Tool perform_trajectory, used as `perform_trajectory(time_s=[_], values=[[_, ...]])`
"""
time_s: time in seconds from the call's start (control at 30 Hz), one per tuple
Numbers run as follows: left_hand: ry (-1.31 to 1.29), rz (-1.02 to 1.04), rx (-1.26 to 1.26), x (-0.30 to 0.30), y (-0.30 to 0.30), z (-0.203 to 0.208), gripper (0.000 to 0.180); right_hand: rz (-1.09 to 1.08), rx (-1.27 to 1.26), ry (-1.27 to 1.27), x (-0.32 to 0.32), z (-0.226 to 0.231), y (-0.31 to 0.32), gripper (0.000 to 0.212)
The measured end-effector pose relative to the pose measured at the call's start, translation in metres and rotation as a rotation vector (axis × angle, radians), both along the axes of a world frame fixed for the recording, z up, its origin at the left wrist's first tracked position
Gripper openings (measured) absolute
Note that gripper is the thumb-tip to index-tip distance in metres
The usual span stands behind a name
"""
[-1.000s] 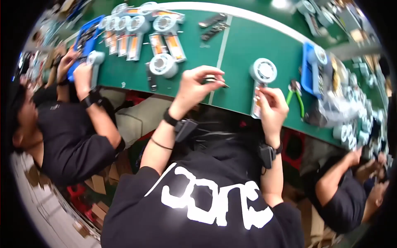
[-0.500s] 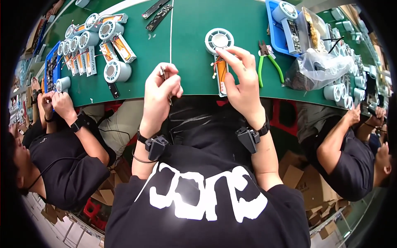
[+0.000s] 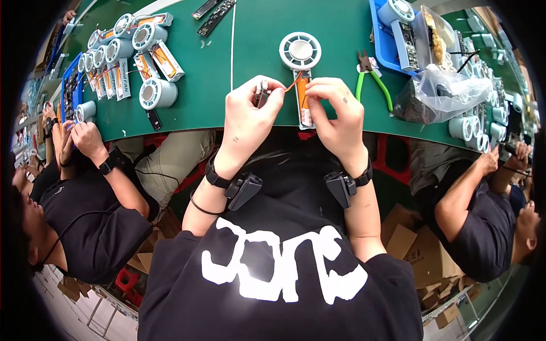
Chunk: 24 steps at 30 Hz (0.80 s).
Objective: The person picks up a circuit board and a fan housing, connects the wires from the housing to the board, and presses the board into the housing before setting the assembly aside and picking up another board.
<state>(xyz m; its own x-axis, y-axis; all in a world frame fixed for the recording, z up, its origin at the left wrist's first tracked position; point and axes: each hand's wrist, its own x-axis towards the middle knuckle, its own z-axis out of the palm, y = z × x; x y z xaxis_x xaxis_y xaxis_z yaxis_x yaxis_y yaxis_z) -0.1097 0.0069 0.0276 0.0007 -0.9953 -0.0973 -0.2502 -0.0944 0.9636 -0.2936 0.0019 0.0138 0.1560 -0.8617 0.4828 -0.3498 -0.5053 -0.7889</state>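
A light-blue handheld fan (image 3: 300,51) lies on the green table straight ahead, its round head away from me. Its open handle shows an orange battery pack (image 3: 302,94). My left hand (image 3: 248,116) is closed around a narrow strip that looks like a circuit board (image 3: 262,92), seen nearly edge-on. A red-orange wire (image 3: 293,83) runs from the fan's handle to those left fingertips. On the handle's other side, my right hand (image 3: 341,116) is closed in a pinch beside the battery. What its fingertips grip is too small to make out.
Green-handled cutters (image 3: 372,82) lie right of the fan. Beyond them are a blue tray (image 3: 375,34) and a clear plastic bag (image 3: 443,96). Several fans (image 3: 158,92) cluster at the left. Two dark circuit boards (image 3: 217,18) lie at the back. Co-workers (image 3: 96,210) sit on both sides.
My left hand has moved right and forward to the fan, carrying the strip. My right hand has drawn back from the fan head and now pinches beside the battery. A wire now stretches toward the left fingers.
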Motion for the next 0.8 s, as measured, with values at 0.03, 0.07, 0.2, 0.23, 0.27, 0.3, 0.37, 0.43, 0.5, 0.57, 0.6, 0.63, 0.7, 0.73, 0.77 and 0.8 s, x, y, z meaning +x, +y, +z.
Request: perform_trajectory(time_s=[0.03,0.07,0.2,0.23,0.27,0.3,0.37,0.43,0.5,0.57,0.6,0.63,0.7,0.73,0.77,0.8], values=[[0.040,0.018,0.051,0.002,0.000,-0.001,0.009,-0.015,0.004,0.014,0.000,-0.001,0.001,0.016],[0.039,0.018,0.053,0.002,0.000,-0.001,0.009,-0.030,0.007,0.027,0.000,-0.002,0.001,0.018],[0.181,0.004,0.210,0.001,0.002,0.001,0.011,-0.053,0.030,0.090,0.004,0.004,0.001,0.022],[0.208,-0.002,0.220,0.000,0.003,0.001,0.010,-0.057,0.040,0.115,0.005,0.005,0.001,0.023],[0.235,-0.008,0.230,-0.001,0.004,0.000,0.010,-0.056,0.041,0.114,0.006,0.003,0.002,0.023],[0.262,-0.015,0.239,-0.003,0.006,0.000,0.011,-0.047,0.027,0.141,0.006,-0.001,0.001,0.024],[0.083,0.021,0.034,-0.006,0.009,-0.001,0.013,-0.032,0.000,0.194,0.007,-0.006,-0.001,0.027],[-0.275,0.091,-0.377,-0.009,0.012,-0.003,0.018,-0.047,-0.010,0.206,0.009,-0.004,-0.002,0.027],[-0.252,0.072,-0.419,-0.010,0.012,-0.008,0.019,-0.076,-0.031,0.231,0.011,-0.002,-0.003,0.027],[-0.204,0.038,-0.500,-0.010,0.012,-0.011,0.021,-0.060,-0.053,0.237,0.011,-0.003,-0.004,0.027],[-0.204,0.038,-0.500,-0.009,0.012,-0.011,0.021,-0.043,-0.075,0.242,0.010,-0.003,-0.004,0.026],[-0.210,0.029,-0.497,-0.008,0.012,-0.011,0.021,-0.026,-0.096,0.248,0.010,-0.003,-0.004,0.026],[-0.223,0.013,-0.492,-0.006,0.012,-0.009,0.021,-0.033,-0.090,0.216,0.007,-0.003,-0.002,0.026],[-0.224,0.016,-0.494,-0.006,0.011,-0.009,0.021,-0.041,-0.083,0.183,0.005,-0.004,-0.001,0.026],[-0.229,-0.004,-0.507,-0.005,0.010,-0.008,0.020,-0.049,-0.076,0.150,0.003,-0.004,0.000,0.026],[-0.234,-0.024,-0.519,-0.005,0.010,-0.007,0.020,-0.046,-0.079,0.150,0.002,-0.004,0.000,0.026]])
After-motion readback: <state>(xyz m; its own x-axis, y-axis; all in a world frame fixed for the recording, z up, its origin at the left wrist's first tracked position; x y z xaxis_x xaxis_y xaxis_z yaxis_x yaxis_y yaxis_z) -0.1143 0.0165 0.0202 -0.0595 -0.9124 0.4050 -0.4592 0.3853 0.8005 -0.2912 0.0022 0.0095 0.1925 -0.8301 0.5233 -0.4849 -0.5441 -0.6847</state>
